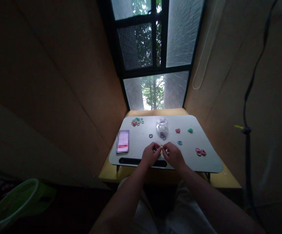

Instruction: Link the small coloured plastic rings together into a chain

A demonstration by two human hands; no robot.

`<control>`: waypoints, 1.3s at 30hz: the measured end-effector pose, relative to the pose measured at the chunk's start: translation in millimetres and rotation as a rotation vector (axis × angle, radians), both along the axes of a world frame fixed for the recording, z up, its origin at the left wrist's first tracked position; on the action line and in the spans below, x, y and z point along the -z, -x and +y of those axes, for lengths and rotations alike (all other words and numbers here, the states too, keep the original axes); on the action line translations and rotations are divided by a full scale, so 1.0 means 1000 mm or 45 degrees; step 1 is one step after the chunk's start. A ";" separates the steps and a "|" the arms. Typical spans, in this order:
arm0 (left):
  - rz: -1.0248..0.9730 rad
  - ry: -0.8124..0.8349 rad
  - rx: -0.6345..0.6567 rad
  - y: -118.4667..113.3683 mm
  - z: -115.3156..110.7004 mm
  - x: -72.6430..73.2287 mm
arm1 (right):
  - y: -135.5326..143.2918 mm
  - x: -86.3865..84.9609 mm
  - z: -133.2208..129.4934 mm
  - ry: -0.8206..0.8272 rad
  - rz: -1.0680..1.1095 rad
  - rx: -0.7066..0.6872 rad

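My left hand (151,154) and my right hand (174,155) meet above the front middle of the white lap table (141,143). Both have their fingers pinched on a small yellow hair tie (161,148), partly hidden by the fingertips. Just beyond them stands a clear round jar (162,125), with purple hair ties (163,136) at its base; whether these lie inside or in front I cannot tell. A single dark hair tie (151,136) rests left of the jar. To its right are red ones (177,131), blue ones (179,143), green ones (190,130) and pink ones (200,152).
A mixed pile of coloured hair ties (137,122) sits at the table's back left. A phone (123,141) lies near the left edge. Along the front runs a black slot (131,161). Walls flank the table, a window (153,91) rises behind, and a green basket (16,201) is lower left.
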State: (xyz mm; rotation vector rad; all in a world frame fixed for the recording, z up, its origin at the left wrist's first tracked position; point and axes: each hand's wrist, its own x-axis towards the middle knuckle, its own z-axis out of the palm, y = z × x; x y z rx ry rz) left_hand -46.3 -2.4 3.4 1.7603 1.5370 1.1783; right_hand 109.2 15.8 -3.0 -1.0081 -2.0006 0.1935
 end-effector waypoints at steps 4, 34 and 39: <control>0.010 -0.001 0.006 0.000 0.000 0.001 | 0.000 0.000 0.000 0.008 -0.008 0.007; 0.007 -0.020 -0.012 -0.001 0.001 0.001 | -0.001 0.000 0.002 0.040 -0.015 -0.073; 0.029 -0.008 -0.001 -0.001 0.000 0.001 | -0.001 0.001 0.001 0.019 -0.015 -0.061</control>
